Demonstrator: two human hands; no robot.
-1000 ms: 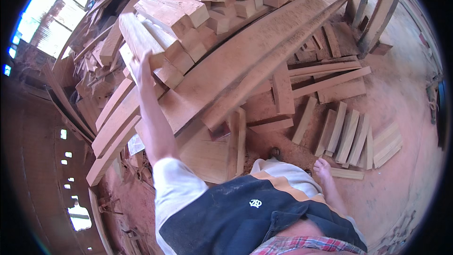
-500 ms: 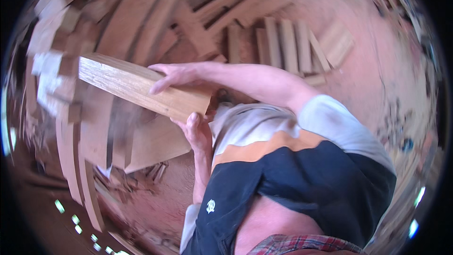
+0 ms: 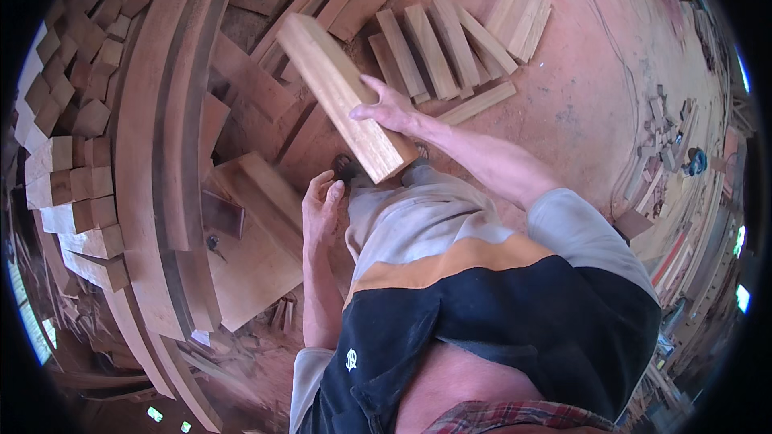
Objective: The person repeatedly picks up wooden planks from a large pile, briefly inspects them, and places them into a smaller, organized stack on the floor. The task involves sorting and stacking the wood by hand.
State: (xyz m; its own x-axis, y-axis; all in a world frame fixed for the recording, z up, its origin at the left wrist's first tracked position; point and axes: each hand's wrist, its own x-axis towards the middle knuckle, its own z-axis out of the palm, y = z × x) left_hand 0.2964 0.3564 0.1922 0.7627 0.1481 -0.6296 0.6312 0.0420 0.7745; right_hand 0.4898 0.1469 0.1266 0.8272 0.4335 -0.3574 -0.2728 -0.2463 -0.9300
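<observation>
Yellowish-brown wood block [image 3: 342, 96], squared off and pretty chunky, is up in the right hand [image 3: 390, 106], slanting over the floor [image 3: 575, 104] in front of the legs. Right fingers are gripping it around the middle; I can see the thumb and one finger pressed on it, but the others are tucked away, so no clue how far they wrap under. Left hand [image 3: 322, 202] is just beside the near end, fingers loosely curled and holding nothing, with a gap to the wood. The block's underside is hidden. Past it there's a row of cut pieces [image 3: 434, 56] on the floor, lower left ends partly blocked by the right hand. Over on the left, a long dusty board [image 3: 149, 153] runs off the top edge, next to a timber stack [image 3: 84, 181] that fades into the dark rim. Some blue thing [image 3: 696, 162] sits far right, too small to make out.
</observation>
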